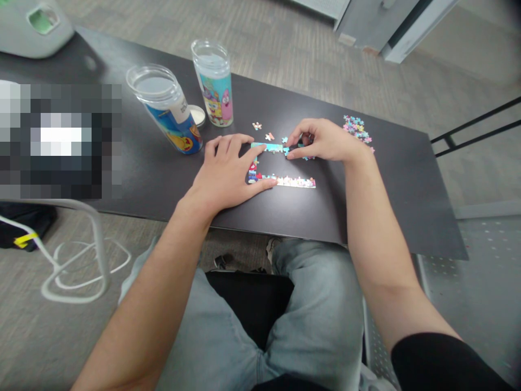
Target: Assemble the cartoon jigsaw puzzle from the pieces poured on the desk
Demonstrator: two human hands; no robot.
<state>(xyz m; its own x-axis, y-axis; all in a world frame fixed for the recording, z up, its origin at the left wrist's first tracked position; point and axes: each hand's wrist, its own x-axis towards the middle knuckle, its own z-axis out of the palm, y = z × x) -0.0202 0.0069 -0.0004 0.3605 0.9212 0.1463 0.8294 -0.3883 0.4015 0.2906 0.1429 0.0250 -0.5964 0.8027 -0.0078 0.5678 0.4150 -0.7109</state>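
Note:
A partly joined jigsaw puzzle border (296,183) lies on the dark table, with a top strip, a left side and a bottom strip. My left hand (223,172) is spread over its left side, thumb on the bottom strip and a fingertip at the top strip. My right hand (325,142) pinches a small blue puzzle piece (286,151) at the right end of the top strip. Whether that piece is locked in, I cannot tell. Several loose pieces (269,136) lie just beyond the border, some partly hidden under my right hand.
A pile of loose pieces (355,127) lies right of my right hand. Two clear-topped cartoon canisters, a blue one (173,122) and a teal one (217,98), stand at the back left, with a round lid (197,115) between them. The table's front edge (285,235) runs above my legs.

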